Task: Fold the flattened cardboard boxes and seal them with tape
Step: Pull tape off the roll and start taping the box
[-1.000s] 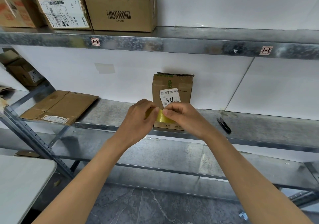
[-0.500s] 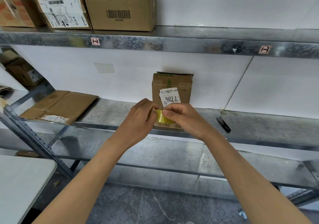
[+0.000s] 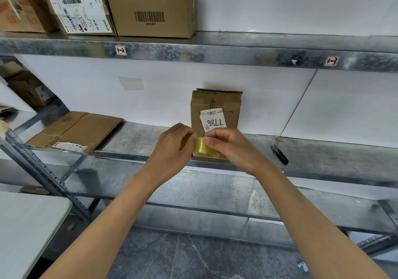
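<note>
Since 1.0 s ago: the hands have drawn closer together, so the bare stretch of tape (image 3: 202, 148) between them is shorter. The box is unmoved.

Tape: yellowish, translucent, held in front of the lower part of the upright box (image 3: 215, 104). The box stands on the middle shelf (image 3: 327, 158), back toward the wall, base near the front lip.
Left hand (image 3: 172, 149): curled round one end (the roll is presumably inside the palm, mostly hidden).
Right hand (image 3: 232, 147): pinches the other end between thumb and forefinger.
Cannot tell whether tape or fingers touch the box face.

Outward: flattened cardboard (image 3: 75, 130) lies on the same shelf, well to the left, not yet folded. Black snips (image 3: 279, 154) lie well to the right.

Risks, as judged:
- A short, slack stretch could fold onto itself or stick to the fingertips, wasting the strip.
- Both hands are busy and the box is unheld. Pressing could shove it askew and leave a crooked seam; a pull could drag it off the lip.
- Neither busy hand is near the snips, and tearing by hand may split the tape lengthwise.
</note>
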